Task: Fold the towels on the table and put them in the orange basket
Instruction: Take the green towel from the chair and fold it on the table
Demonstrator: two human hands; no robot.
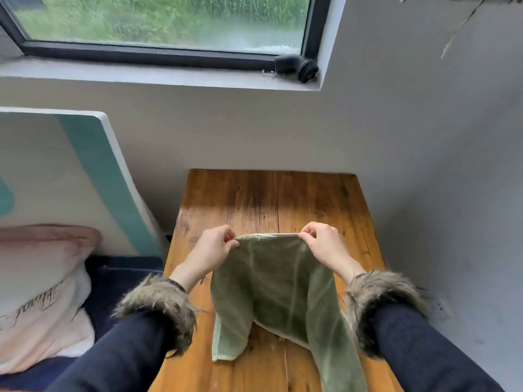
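Note:
A green towel (276, 287) hangs above the wooden table (254, 199), stretched by its top edge between both hands. My left hand (212, 248) pinches the towel's upper left corner. My right hand (325, 246) pinches the upper right corner. The towel's lower corners droop toward the table's near end. No orange basket is in view.
A grey wall runs behind and to the right of the table. To the left are a white and teal board (93, 171), a pink and white pillow (42, 287) and a dark seat. A black object (297, 67) lies on the windowsill.

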